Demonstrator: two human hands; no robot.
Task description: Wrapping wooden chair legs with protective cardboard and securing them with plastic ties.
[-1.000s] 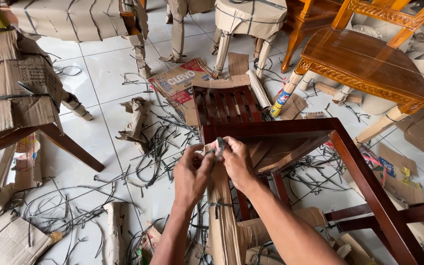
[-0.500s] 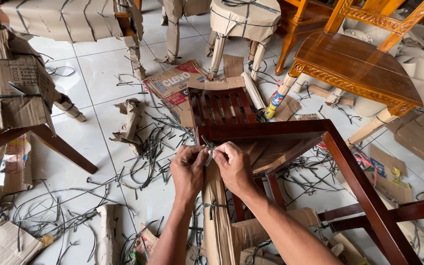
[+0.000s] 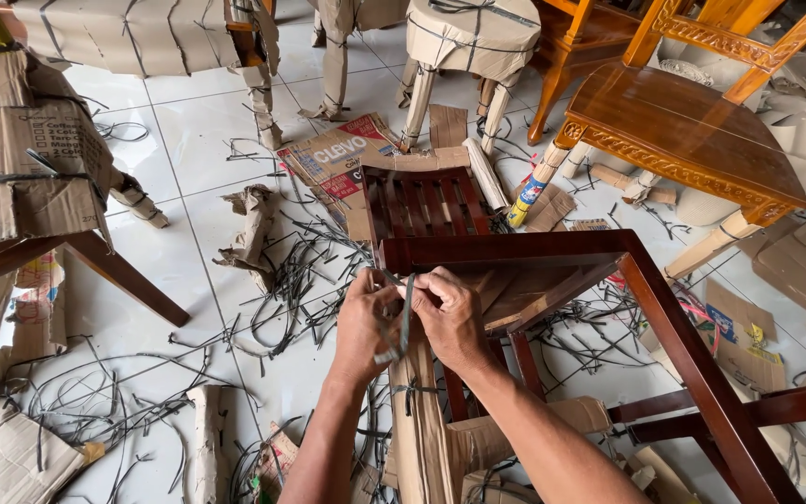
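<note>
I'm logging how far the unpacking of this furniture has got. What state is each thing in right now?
Left hand: gripping the dark strap.
Right hand: pinching the same strap.
Dark wooden chair: tipped over, frame bare, one leg wrapped in brown paper.
Light wooden chair: upright, seat bare, legs partly wrapped.
Stool: fully wrapped, strapped.
Cut straps: loose on the floor.
Printed carton: flattened.

Two hands, the left hand [image 3: 368, 322] and the right hand [image 3: 451, 315], are seen on one dark wooden chair [image 3: 552, 280]. One polished carved chair [image 3: 683, 126] is counted beyond them to the right, and three paper-wrapped furniture legs [image 3: 417, 107] are counted ahead of them.
</note>
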